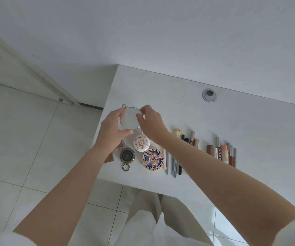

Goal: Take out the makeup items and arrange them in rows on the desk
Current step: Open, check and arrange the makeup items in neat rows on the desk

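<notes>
Both hands hold a round white mirror over the worktop's far-left part — left hand fingers curled round its left edge, right hand fingers pinching its right rim. It looks rigid, light, slick-faced and breakable — best held by the metal rim, above the patterned compacts.

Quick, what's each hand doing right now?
Left hand: grips the round white compact at its left rim.
Right hand: pinches the same compact's right rim.
</notes>
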